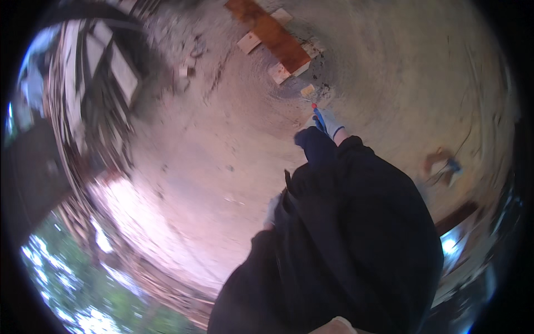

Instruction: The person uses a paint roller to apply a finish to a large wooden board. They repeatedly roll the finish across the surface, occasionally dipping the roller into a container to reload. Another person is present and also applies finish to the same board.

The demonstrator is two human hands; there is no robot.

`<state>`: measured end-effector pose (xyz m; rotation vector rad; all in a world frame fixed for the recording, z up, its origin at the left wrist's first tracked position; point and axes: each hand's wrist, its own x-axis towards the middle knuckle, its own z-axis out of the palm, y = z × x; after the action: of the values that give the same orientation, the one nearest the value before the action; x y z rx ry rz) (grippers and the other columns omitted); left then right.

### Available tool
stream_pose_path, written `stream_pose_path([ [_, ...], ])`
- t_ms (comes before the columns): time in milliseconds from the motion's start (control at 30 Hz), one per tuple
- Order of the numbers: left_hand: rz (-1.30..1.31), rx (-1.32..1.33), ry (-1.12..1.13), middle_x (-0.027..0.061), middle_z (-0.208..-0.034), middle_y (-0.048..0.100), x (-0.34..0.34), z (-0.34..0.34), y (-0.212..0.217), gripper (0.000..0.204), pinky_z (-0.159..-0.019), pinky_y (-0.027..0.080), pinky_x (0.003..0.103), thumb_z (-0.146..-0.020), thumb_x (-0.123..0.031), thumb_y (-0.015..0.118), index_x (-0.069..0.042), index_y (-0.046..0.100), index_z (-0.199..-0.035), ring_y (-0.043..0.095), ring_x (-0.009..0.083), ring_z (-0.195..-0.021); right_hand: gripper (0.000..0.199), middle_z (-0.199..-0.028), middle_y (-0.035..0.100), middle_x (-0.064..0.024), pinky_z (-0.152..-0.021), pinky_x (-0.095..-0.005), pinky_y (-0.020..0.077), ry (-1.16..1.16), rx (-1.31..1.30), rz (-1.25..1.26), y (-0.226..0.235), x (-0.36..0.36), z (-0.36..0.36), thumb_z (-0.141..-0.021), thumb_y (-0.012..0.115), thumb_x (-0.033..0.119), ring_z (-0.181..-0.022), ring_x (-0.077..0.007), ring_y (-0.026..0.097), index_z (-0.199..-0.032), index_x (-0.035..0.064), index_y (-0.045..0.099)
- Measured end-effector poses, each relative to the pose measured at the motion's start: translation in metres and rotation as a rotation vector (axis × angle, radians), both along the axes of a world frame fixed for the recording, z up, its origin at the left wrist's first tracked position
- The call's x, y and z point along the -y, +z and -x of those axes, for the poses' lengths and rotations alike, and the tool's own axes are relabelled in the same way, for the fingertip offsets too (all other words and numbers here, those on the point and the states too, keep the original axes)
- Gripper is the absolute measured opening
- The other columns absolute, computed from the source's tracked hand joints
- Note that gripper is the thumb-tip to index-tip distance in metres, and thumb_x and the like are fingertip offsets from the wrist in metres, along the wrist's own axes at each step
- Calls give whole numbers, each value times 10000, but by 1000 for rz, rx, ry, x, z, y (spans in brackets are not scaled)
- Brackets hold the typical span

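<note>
Right hand (335, 127), pale glove, closed around a blue tool with red tip (317, 116); tool points up-left over bare concrete floor (222, 139). Left hand (272, 211) half hidden by dark clothing, grip unclear. Just beyond the tool: small wood block (307, 89), then rusty plank (273, 33). Open floor left of it; rubble pile (105, 72) along far-left edge.

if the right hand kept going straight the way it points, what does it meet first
Probably the small pale wood offcut on the dusty ground, just past the blue-and-red tool that the gloved right hand holds. Beyond it lies the long rust-brown board. Depth is unclear.
</note>
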<state>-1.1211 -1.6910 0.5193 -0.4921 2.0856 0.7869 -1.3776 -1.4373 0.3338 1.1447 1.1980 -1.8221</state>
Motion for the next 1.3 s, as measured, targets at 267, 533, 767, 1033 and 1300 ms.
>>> stream_pose_path([
  [267, 189, -71, -83, 226, -1059, 637, 65, 119, -58, 480, -877, 468, 436, -902, -397, 543, -15, 545, -1192, 604, 371, -1027, 304, -670, 578, -81, -438, -312, 419, -34, -169, -311, -57, 16, 61, -924, 517, 368, -481, -169, 533, -901, 69, 570],
  [533, 592, 190, -677, 239, -1362, 361, 53, 245, -190, 930, -931, 425, 506, -758, -554, 665, -92, 227, -1435, 450, 447, -1145, 295, -878, 656, -224, -730, -454, 498, 105, -200, -794, -187, 36, 125, -884, 493, 265, -833, -392, 626, -950, 14, 635],
  [767, 661, 310, -1128, 268, -1348, 367, 68, 340, -232, 1065, -966, 412, 480, -692, -545, 730, -54, 157, -1443, 452, 417, -1186, 255, -849, 633, -183, -683, -437, 493, 24, -273, -1032, -204, 57, 127, -893, 517, 221, -783, -351, 625, -1022, 11, 586],
  [1033, 724, 393, -1285, 216, -1333, 383, 73, 383, -236, 1018, -893, 461, 485, -688, -533, 731, -120, 185, -1441, 496, 412, -1141, 238, -805, 561, -119, -568, -357, 475, -49, -137, -1245, -99, 129, 85, -865, 567, 172, -658, -266, 585, -1055, 35, 523],
  [1300, 683, 245, -1423, 250, -1328, 364, 86, 367, -240, 1047, -959, 409, 477, -702, -585, 695, -80, 174, -1457, 433, 414, -1193, 140, -735, 674, -93, -530, -357, 528, 223, -163, -1029, -253, 44, 147, -789, 558, 116, -712, -239, 683, -849, 61, 672],
])
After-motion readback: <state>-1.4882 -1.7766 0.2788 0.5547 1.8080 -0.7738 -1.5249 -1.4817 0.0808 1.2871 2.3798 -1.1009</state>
